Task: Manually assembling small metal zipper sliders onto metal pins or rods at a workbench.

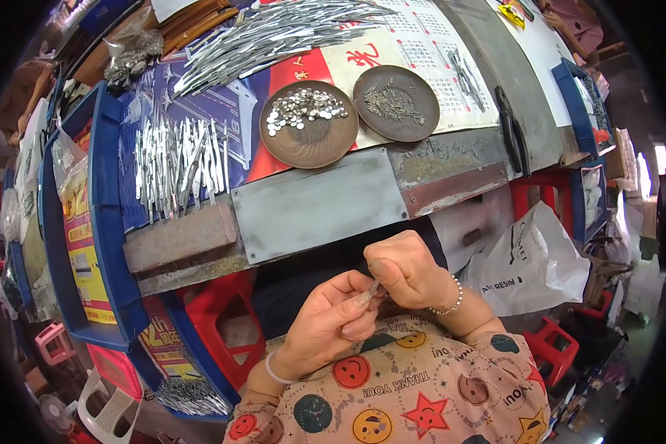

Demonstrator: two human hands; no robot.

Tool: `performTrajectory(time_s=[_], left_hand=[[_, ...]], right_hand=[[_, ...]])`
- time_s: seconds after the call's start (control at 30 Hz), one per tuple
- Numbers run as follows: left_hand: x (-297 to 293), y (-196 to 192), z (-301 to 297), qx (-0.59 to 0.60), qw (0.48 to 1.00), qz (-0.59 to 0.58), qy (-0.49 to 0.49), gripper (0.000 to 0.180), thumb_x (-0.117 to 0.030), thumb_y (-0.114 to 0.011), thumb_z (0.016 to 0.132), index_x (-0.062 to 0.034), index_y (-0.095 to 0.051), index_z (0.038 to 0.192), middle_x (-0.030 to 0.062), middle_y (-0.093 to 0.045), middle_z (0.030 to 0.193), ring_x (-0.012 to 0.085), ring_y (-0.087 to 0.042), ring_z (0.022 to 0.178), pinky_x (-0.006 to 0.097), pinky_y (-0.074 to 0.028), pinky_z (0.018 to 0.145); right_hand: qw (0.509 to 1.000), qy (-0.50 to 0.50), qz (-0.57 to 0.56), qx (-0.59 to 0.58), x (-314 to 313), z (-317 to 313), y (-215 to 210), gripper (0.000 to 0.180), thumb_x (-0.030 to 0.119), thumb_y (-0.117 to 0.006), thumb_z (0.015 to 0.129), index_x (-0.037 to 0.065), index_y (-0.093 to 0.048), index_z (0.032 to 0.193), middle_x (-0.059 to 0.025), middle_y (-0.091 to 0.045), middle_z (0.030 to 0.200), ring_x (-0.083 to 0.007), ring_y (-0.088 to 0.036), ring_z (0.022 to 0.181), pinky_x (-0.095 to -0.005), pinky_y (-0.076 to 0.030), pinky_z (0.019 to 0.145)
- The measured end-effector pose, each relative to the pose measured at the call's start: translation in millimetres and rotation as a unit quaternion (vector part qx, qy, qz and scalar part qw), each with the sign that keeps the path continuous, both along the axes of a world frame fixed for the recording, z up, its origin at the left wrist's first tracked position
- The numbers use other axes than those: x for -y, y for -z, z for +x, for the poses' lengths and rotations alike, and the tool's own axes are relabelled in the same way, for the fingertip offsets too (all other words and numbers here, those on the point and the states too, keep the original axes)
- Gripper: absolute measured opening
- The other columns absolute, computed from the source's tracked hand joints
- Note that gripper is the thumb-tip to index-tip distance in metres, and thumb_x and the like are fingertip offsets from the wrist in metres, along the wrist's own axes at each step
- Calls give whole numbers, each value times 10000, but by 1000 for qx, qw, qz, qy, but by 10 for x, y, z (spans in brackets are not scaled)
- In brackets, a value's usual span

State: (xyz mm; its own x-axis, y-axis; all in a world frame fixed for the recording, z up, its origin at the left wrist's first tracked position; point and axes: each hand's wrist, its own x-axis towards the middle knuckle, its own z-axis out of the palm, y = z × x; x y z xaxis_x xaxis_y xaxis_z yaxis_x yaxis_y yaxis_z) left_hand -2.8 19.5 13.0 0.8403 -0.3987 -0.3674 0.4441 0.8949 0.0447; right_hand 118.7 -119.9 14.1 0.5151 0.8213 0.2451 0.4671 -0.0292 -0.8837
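Close in front of my body, above the patterned apron, my two hands meet at their fingertips. My left hand (337,314) is closed in a pinch, thumb against fingers, on a small grey metal piece (376,288). From the right, my right hand (408,275) is curled with its thumb pressed down at the same piece. Most of that piece is hidden by the fingers. Beyond the hands, a grey metal plate (320,206) lies at the bench edge. Behind it are a brown dish (314,149) of shiny round discs and another brown dish (431,92) of thin pins.
Slim metal strips (181,166) lie left of the dishes, with a larger pile (274,37) behind. Black-handled pliers (510,133) rest at the right. A blue tray (109,222) stands left; a red stool (226,325) and white plastic bag (529,263) are below the bench.
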Motion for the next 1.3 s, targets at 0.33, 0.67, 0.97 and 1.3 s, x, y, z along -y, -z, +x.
performTrajectory(time_s=[0.33, 0.67, 0.97, 1.3], left_hand=[[-440, -320, 417, 111, 756, 634, -120, 139, -18, -546, 904, 19, -564, 1037, 22, -562, 786, 69, -520, 665, 195, -424, 592], [-1277, -181, 1220, 120, 186, 975, 8, 125, -63, -560, 821, 2, -530, 924, 216, -607, 792, 401, -596, 719, 478, -470, 626], [-1449, -225, 1445, 76, 164, 983, 19, 221, -147, -645, 815, -47, -561, 993, 175, -612, 674, 386, -611, 642, 460, -468, 592], [-2051, 39, 2102, 181, 130, 974, 49, 169, -110, -669, 780, -32, -543, 861, 156, -551, 882, 362, -554, 844, 452, -446, 718]], right_hand=[[975, 34, 47, -216, 110, -20, 55, 391, 325, -433, 982, -14, -540, 819, -81, -546, 699, -176, -553, 593, -275, -445, 543], [995, -66, -18, -70, -9, -28, 80, 124, 124, -638, 840, 26, -573, 803, -86, -558, 717, -255, -568, 587, -323, -456, 518], [995, -83, -53, -6, 56, 18, 276, 198, 216, -652, 849, 44, -560, 813, -88, -564, 734, -273, -588, 627, -354, -462, 526], [987, -132, -85, 9, 25, -24, 283, 228, 245, -600, 880, 42, -516, 820, -115, -541, 748, -302, -595, 661, -390, -471, 549]])
